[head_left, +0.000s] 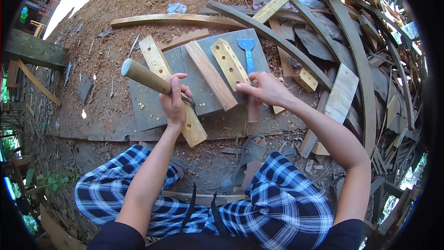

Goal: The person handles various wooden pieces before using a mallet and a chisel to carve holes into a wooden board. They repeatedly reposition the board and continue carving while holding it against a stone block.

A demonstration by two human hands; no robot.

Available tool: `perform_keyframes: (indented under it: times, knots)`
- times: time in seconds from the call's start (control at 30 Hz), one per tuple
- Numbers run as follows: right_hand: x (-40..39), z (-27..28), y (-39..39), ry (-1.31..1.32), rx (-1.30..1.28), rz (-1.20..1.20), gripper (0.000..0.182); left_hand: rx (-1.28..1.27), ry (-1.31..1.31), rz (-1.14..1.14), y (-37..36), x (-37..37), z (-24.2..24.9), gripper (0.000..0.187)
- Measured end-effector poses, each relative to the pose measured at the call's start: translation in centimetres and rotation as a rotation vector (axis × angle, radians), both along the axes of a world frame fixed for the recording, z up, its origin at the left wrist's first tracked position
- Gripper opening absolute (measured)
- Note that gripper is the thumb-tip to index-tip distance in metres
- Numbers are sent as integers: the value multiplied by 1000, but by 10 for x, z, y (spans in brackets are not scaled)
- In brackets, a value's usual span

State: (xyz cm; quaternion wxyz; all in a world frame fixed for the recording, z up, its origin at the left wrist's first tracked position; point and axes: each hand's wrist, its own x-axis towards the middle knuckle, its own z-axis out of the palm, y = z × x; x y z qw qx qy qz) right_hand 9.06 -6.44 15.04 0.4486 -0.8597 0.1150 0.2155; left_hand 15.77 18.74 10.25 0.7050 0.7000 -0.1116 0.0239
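Observation:
My left hand (174,100) is wrapped round a round wooden handle (144,76), whose pale end points up and left. Beneath it lies a long light block (194,127) with holes, slanting across the grey board (148,104). My right hand (264,88) has thumb and fingers closed on the lower end of a shorter holed block (227,60). Between the two blocks rests a plain brown wood strip (210,75). A blue flat-bladed tool (247,51) lies right of the shorter block, its lower part hidden by my right hand.
Long curved wood strips (277,34) and offcuts pile up at the right. A curved strip (171,19) lies on wood chips behind the board. A pale plank (341,90) leans at the right. A concrete beam (34,48) juts in from the left.

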Motion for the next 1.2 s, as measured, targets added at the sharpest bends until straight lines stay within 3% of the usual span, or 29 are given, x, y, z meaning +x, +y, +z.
perform_keyframes:
  times: [0.07,0.1,0.13,0.23,0.33,0.37,0.43,0.53,0.7,0.8,0.9,1.1,1.2]
  knots:
    - [3,11,11,-180,-698,299,60,2,5,20,2,1,0,40]
    - [6,21,15,-180,-813,386,58,-18,11,36,0,0,1,44]
    - [6,22,15,-175,-805,394,58,-12,20,42,-3,-1,2,44]
    - [6,21,28,-723,-766,317,50,-84,43,79,-10,2,8,48]
    - [7,17,59,-873,-726,377,56,-53,-35,42,-18,7,5,49]
    - [7,15,66,-804,-711,427,63,-132,0,26,-19,8,5,36]
    - [12,2,72,-774,-761,419,68,-89,-29,56,-22,7,11,29]
    - [11,-4,76,-694,-776,413,77,6,-86,109,-15,9,28,36]
    - [3,-17,77,-761,-770,394,64,-189,16,134,-3,18,46,26]
    - [-19,-26,71,-815,-722,514,58,-200,1,154,0,19,45,18]
    - [-28,-40,68,-865,-699,454,52,-153,-49,162,-2,15,43,15]
    - [-23,-26,83,-758,-892,386,48,-250,-53,167,-6,14,36,13]
    - [-29,-34,84,-811,-746,412,50,-228,-64,160,-5,14,35,12]
